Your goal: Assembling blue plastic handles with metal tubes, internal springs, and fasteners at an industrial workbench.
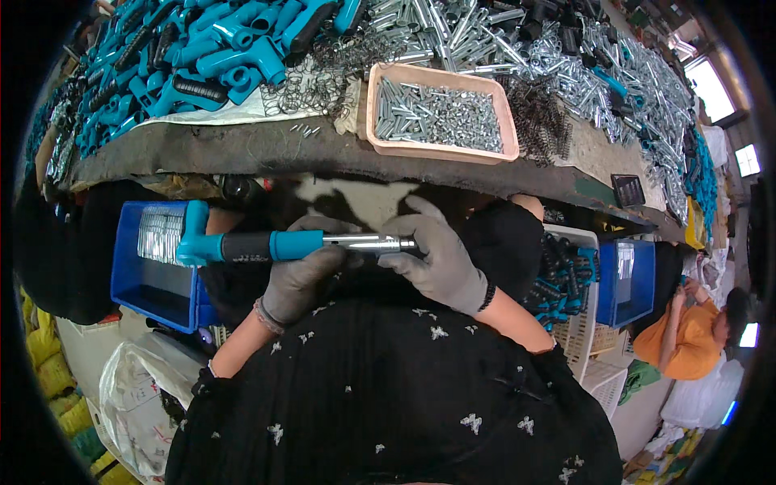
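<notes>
Level across my lap lies a teal tool handle point(295, 245) with a black grip section, a crosspiece at its left end and a chrome tube point(356, 241) on the right. My left hand point(299, 283), in a grey glove, is closed around the teal shaft close to where the tube begins. At the other end, my gloved right hand point(447, 263) has its thumb and fingers around the tip of the chrome tube. Part of that tip hides behind the fingers, and I cannot tell whether a small part is held there too.
On the bench ahead stands a pink tray point(373, 148) of small metal parts. Around it lie piles of teal handles point(242, 61), chrome tubes point(453, 32) and dark springs point(537, 121). Blue bins stand at left point(153, 305) and right point(647, 283), beside a crate point(575, 339). A person in orange point(687, 347) works far right.
</notes>
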{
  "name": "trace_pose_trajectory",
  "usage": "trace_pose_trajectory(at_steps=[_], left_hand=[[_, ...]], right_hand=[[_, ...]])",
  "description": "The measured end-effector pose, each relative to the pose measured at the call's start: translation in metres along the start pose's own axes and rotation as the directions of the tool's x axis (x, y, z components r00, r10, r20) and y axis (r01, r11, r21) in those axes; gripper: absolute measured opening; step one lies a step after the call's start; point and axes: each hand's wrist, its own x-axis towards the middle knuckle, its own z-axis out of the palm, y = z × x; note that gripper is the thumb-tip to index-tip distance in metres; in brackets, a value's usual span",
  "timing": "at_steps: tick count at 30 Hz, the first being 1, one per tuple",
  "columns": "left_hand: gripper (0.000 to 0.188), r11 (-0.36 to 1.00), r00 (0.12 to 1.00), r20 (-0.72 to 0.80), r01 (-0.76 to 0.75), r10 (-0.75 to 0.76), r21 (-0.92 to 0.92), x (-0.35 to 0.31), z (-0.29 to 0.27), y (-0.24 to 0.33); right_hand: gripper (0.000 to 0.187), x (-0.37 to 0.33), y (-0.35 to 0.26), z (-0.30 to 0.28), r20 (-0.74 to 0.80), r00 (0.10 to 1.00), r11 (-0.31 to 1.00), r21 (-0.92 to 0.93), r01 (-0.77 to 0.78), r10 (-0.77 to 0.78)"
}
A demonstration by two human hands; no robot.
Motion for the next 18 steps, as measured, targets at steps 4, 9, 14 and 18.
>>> trace_pose_trajectory(at_steps=[4, 9, 14, 18], left_hand=[[0.027, 0.996, 1.0, 0.008, 0.019, -0.02, 0.082, 0.003, 0.0, -0.001], [0.027, 1.0, 1.0, 0.029, -0.005, 0.005, -0.001, 0.005, -0.004, -0.009], [0.025, 0.985, 0.994, 0.037, 0.095, -0.102, 0.147, 0.006, 0.002, 0.001], [0.021, 0.891, 0.982, 0.18, -0.033, -0.055, 0.453, 0.019, -0.007, 0.011]], right_hand=[[0.037, 0.001, 0.0, -0.007, 0.331, 0.814, 0.759, 0.311, -0.572, 0.478], [0.06, 0.014, 0.011, 0.017, -0.294, 0.886, 0.917, -0.29, 0.274, -0.358], [0.053, 0.002, 0.004, -0.004, 0.243, 0.936, 0.959, 0.059, -0.276, 0.255], [0.027, -0.011, 0.006, -0.011, 0.129, 0.943, 0.947, -0.139, -0.289, 0.306]])
